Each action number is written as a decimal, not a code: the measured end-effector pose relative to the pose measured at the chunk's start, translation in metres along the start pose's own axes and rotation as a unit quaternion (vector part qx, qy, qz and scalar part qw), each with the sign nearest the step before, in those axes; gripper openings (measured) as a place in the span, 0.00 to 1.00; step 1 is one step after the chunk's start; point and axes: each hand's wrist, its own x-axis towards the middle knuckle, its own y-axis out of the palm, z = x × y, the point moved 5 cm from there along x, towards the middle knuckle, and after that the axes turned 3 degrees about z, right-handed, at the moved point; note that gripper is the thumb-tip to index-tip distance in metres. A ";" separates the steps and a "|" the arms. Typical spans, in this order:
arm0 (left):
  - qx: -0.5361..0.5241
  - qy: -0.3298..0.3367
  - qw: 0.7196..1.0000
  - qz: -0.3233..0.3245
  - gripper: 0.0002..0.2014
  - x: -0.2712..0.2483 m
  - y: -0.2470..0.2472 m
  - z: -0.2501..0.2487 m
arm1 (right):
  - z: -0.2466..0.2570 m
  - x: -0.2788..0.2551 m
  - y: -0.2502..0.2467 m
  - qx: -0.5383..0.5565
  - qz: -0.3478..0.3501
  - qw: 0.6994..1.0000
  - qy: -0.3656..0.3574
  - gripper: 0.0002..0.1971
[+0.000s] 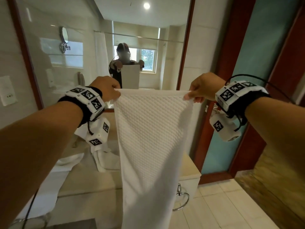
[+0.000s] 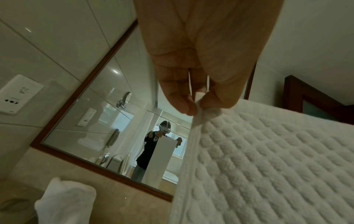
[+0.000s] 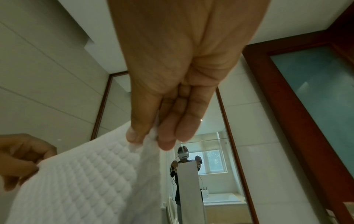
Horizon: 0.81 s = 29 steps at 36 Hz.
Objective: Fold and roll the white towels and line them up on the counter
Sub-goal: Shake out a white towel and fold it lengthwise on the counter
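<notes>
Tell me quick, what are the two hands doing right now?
Left hand: closed, pinching one top corner of the towel.
Right hand: closed, pinching the other top corner.

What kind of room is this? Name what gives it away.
Most likely a hotel-style bathroom. A wood-framed wall mirror hangs over a stone counter, its reflection shows a bathtub and a shower curtain, and both hands hold up a white towel.

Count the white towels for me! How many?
2, maybe more hidden: one towel held up by both hands, one crumpled towel on the counter behind it.
</notes>
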 end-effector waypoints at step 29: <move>-0.180 -0.237 0.937 0.182 0.19 0.271 0.390 0.061 | -0.231 0.312 0.307 0.227 0.063 0.962 0.136 0.10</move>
